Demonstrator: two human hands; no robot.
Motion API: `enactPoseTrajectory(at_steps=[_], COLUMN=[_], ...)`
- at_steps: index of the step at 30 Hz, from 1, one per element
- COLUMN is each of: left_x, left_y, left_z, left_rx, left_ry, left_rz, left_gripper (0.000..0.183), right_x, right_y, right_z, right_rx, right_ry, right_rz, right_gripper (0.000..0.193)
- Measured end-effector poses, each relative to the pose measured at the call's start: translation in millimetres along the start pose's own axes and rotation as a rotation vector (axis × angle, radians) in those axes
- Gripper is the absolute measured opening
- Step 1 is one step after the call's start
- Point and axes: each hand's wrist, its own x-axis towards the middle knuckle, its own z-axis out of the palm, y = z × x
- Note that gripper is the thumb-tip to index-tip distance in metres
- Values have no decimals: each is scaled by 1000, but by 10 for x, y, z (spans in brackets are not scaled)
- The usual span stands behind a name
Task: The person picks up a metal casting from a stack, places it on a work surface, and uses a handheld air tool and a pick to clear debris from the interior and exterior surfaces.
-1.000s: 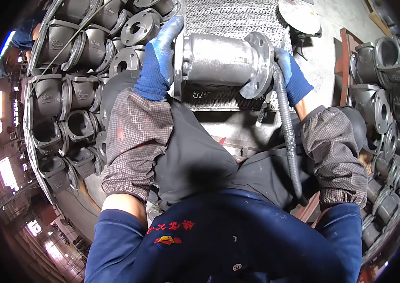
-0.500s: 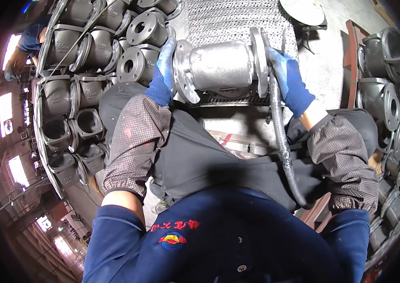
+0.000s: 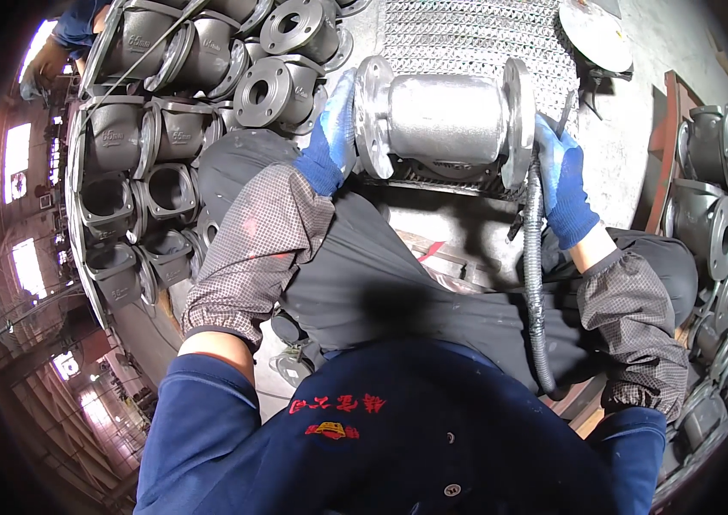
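A grey cast-metal valve body with a round flange at each end lies crosswise in front of me, over the near end of a metal mesh surface. My left hand, in a blue and white glove, is closed against its left flange. On the right flange, my gloved right hand grips the rim, its fingertips partly hidden. A ribbed dark hose hangs beside that hand down over my leg. A thin dark bar sticks up by its fingers; I cannot tell whether the hand holds it.
Stacked grey flanged castings fill the left side, and more castings stand on the right beside a rusty metal frame. Beyond the mesh at the right is a round pale plate. Another person's arm shows at far left.
The whole view has shifted, so the scene sits farther right. The left end of the valve body has swung slightly away from me, leaving it nearly level. Both hands keep their places on the flanges.
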Motion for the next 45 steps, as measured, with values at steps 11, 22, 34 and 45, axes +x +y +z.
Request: enactPoseTrajectory(at_steps=[11,22,34,45], left_x=[-84,128,578,287], left_y=[205,505,293,312], left_z=[478,478,293,474], left_rx=[-16,490,-38,318], left_ry=[218,-189,26,-124], left_rz=[-103,366,116,416], left_gripper=[33,38,32,39], right_x=[60,284,902,703], right_y=[-344,-626,-509,-443], right_z=[0,-92,42,-92], right_rx=[94,222,246,345], right_ry=[7,-358,-337,-245], right_rz=[35,301,141,196], right_gripper=[31,31,33,32])
